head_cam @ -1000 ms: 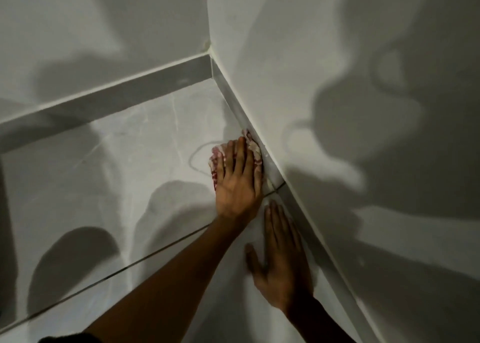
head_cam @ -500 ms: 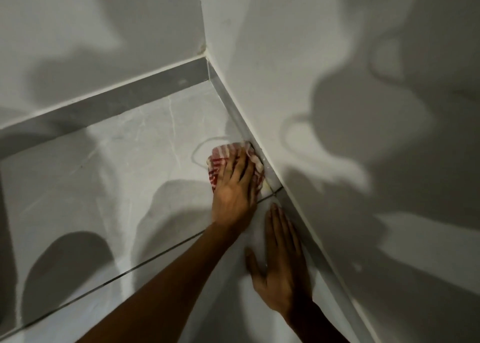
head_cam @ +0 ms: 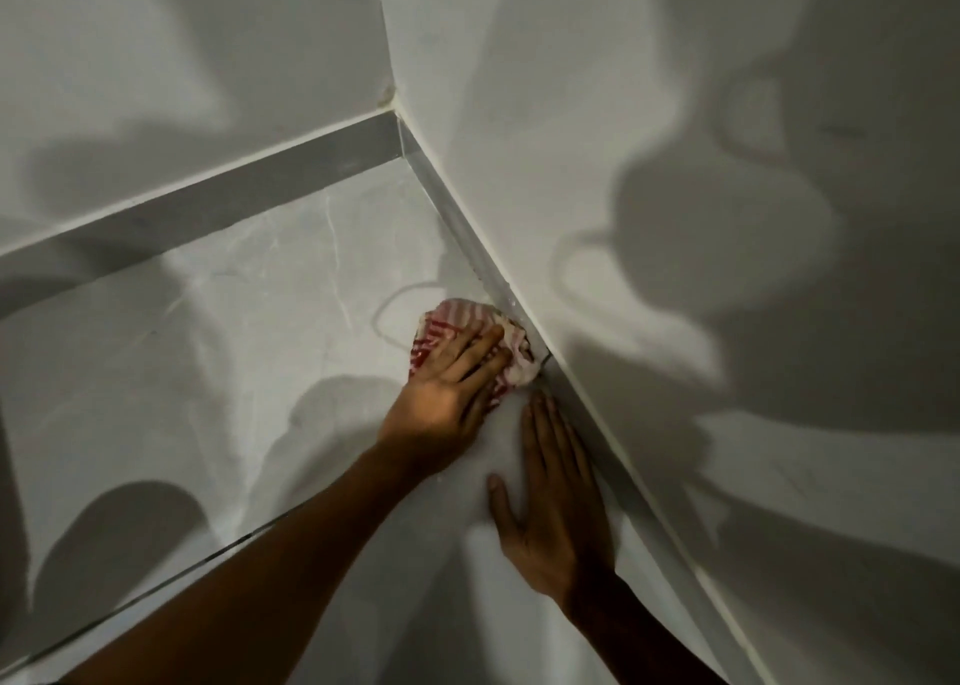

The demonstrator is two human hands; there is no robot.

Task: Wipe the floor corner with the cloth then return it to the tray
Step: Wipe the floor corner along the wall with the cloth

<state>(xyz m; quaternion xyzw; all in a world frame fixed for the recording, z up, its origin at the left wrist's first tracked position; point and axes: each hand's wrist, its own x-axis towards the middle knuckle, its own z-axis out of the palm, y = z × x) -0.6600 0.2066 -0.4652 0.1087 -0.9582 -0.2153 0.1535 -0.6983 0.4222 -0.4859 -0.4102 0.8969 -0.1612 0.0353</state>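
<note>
A red-and-white striped cloth [head_cam: 457, 315] lies bunched on the pale tiled floor, touching the grey skirting [head_cam: 467, 248] of the right wall. My left hand [head_cam: 441, 398] presses down on it, fingers laid over its near half, with the far edge showing beyond my fingertips. Just behind it, my right hand [head_cam: 550, 502] rests flat on the floor along the skirting, fingers spread, holding nothing. The floor corner [head_cam: 400, 162] where the two walls meet is further ahead. No tray is in view.
Two white walls with grey skirting close in the floor ahead and on the right. A dark grout line [head_cam: 156, 591] runs across the tiles from lower left towards the cloth. Heavy shadows fall over the floor and walls.
My left hand has drawn the cloth back along the right skirting towards me, and more of the cloth now shows beyond my fingers. My right hand has stayed flat on the floor.
</note>
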